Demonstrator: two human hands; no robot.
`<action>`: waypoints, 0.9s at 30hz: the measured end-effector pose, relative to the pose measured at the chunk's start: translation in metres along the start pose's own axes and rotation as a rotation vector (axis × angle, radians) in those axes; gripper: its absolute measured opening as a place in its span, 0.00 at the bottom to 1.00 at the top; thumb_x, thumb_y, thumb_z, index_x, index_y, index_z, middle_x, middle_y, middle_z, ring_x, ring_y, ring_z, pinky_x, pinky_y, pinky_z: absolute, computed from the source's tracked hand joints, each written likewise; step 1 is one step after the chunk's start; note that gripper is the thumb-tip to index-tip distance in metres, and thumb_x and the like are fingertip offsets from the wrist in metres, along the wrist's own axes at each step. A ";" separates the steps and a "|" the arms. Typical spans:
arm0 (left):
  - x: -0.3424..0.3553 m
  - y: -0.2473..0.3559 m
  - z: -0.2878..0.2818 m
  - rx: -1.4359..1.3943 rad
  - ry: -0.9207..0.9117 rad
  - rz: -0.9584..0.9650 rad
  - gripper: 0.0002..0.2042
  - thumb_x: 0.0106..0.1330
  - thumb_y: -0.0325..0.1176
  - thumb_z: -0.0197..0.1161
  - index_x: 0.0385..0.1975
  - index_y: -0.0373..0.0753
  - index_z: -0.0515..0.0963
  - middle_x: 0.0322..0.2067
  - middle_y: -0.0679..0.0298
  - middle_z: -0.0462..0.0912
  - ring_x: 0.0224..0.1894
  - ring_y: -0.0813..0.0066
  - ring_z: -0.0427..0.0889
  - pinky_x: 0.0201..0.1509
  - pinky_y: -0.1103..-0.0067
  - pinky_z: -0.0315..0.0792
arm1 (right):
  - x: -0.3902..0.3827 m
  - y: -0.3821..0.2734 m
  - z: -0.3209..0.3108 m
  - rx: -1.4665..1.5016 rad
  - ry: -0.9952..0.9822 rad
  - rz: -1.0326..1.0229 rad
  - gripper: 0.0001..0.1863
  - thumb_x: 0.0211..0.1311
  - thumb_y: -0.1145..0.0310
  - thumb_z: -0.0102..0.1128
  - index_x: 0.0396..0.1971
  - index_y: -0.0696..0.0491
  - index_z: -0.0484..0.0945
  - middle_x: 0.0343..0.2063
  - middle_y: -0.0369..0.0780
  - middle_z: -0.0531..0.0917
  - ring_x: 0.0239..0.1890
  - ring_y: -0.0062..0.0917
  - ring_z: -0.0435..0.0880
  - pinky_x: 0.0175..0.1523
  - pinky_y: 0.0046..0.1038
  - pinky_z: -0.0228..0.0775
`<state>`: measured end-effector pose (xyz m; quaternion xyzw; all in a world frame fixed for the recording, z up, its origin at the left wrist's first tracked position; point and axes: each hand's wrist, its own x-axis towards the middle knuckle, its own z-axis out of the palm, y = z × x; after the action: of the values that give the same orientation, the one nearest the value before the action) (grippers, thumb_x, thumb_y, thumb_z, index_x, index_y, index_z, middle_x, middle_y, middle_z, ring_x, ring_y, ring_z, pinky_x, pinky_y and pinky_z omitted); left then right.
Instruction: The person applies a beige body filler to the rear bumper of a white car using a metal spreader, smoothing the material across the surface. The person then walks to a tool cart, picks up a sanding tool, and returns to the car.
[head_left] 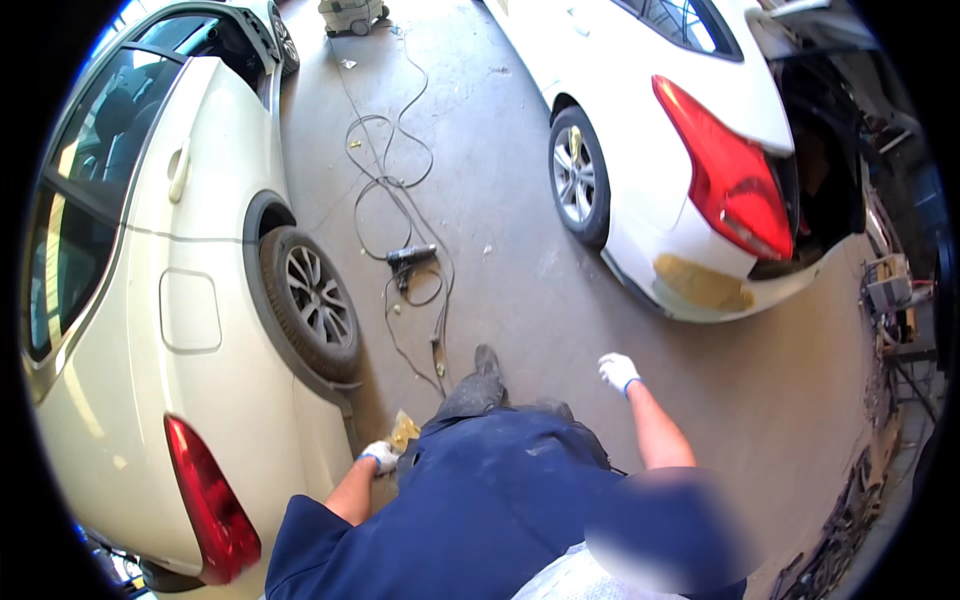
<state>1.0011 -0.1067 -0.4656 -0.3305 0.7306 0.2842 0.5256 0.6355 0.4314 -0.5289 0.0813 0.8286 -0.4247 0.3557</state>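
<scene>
My left hand point(381, 456), in a white glove with a blue cuff, is low beside my left leg, near the rear of the cream car point(300, 425). Its fingers are closed on a crumpled yellowish sheet point(404, 430) whose material I cannot make out. Out to my right, my right hand point(619, 372) wears a matching white glove. Its fingers are loosely curled, and nothing shows in them. That hand hangs over the grey floor, apart from the white car point(640, 180). A tan patch point(703, 284) marks this car's rear corner below the red tail light point(735, 190).
Between the cars, a dark power tool point(410, 257) lies on the floor among looping cables point(405, 185). A grey wheeled machine point(350, 14) stands at the far end. Equipment point(888, 283) and dark clutter point(840, 530) line the right side. Small scraps dot the floor.
</scene>
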 end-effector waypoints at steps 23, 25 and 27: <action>0.207 0.364 -0.688 -0.632 0.374 -0.085 0.23 0.45 0.46 0.72 0.33 0.31 0.85 0.27 0.52 0.87 0.27 0.61 0.86 0.33 0.68 0.80 | 0.733 -0.583 -0.174 -0.791 0.139 -0.247 0.15 0.59 0.68 0.53 0.39 0.56 0.87 0.38 0.48 0.87 0.40 0.38 0.86 0.47 0.38 0.77; 0.209 0.337 -0.722 -0.577 0.384 -0.197 0.23 0.45 0.46 0.72 0.34 0.32 0.86 0.29 0.51 0.87 0.29 0.59 0.87 0.34 0.67 0.80 | 0.797 -0.745 -0.106 -0.305 0.059 -0.281 0.14 0.55 0.71 0.58 0.40 0.56 0.86 0.32 0.45 0.88 0.33 0.31 0.87 0.42 0.32 0.78; 0.246 0.338 -0.763 -0.498 0.327 -0.262 0.25 0.45 0.47 0.72 0.39 0.34 0.86 0.34 0.49 0.88 0.34 0.54 0.89 0.38 0.65 0.81 | 0.847 -0.856 -0.077 -0.154 0.020 -0.249 0.16 0.57 0.70 0.58 0.44 0.56 0.85 0.31 0.42 0.87 0.35 0.27 0.85 0.43 0.29 0.76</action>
<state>0.2379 -0.5249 -0.4596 -0.5814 0.6646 0.3273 0.3363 -0.3996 -0.1878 -0.5045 -0.0453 0.8659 -0.4000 0.2970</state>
